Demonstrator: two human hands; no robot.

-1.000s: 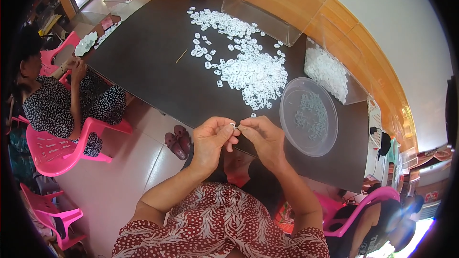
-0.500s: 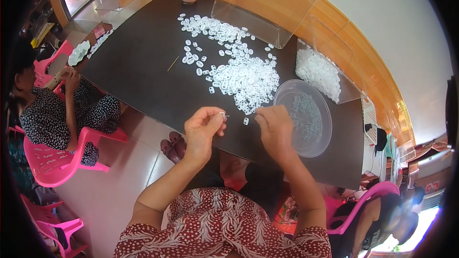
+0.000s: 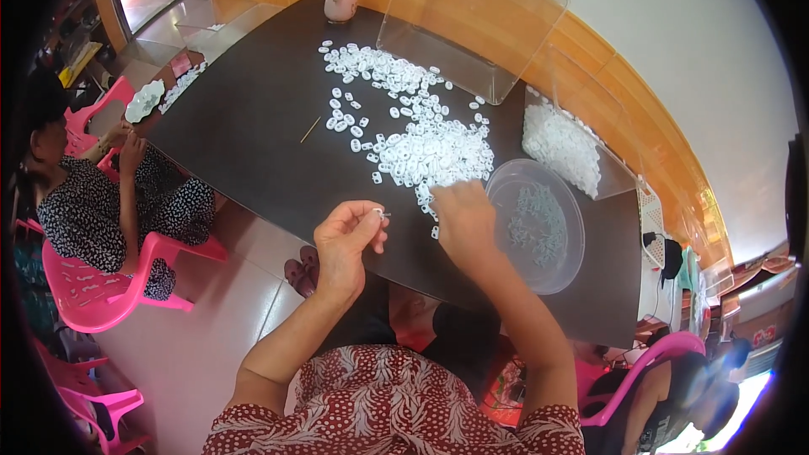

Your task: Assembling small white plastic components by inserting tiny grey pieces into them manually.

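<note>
Dark table [image 3: 253, 109] carries a white heap [image 3: 434, 152]. Left hand [image 3: 342, 243] pinches 1 piece [image 3: 378, 211] above the near edge; right hand [image 3: 465, 219], beside the heap, curls — contents blurred. Loose pinching could drop the piece.

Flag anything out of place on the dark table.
A thin tan stick lies alone on the dark table, left of the scattered small white pieces. It looks odd because nothing else there resembles it. No damage shows.
</note>
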